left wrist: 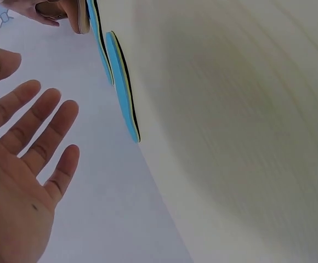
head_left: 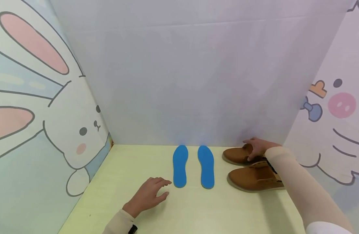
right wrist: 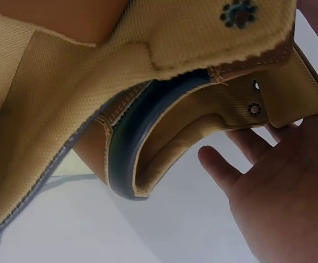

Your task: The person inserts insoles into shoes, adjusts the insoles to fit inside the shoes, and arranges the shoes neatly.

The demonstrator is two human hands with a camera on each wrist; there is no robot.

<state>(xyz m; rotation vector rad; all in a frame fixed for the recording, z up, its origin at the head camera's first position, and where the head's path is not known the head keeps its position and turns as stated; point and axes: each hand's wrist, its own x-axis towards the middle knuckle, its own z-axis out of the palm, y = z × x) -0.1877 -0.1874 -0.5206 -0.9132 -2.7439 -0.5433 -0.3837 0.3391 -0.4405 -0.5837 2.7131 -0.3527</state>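
Right hand (head_left: 257, 148) rested on the far shoe (head_left: 238, 155), fingers curled loosely over its top near the opening; the right wrist view showed the fingers (right wrist: 225, 170) slightly spread beside the tan canvas lining, and a firm grip couldn't be confirmed. That shoe sat at the back right of the table (head_left: 197, 214), close to the rear wall, with the near shoe (head_left: 254, 178) just in front of it (both brown, toes pointing left). Left hand (head_left: 150, 195) hovered low over the table, fingers spread and relaxed, holding nothing, just beside the left insole (head_left: 179, 166). The right insole (head_left: 206, 166) lay parallel, between the left insole and the shoes.
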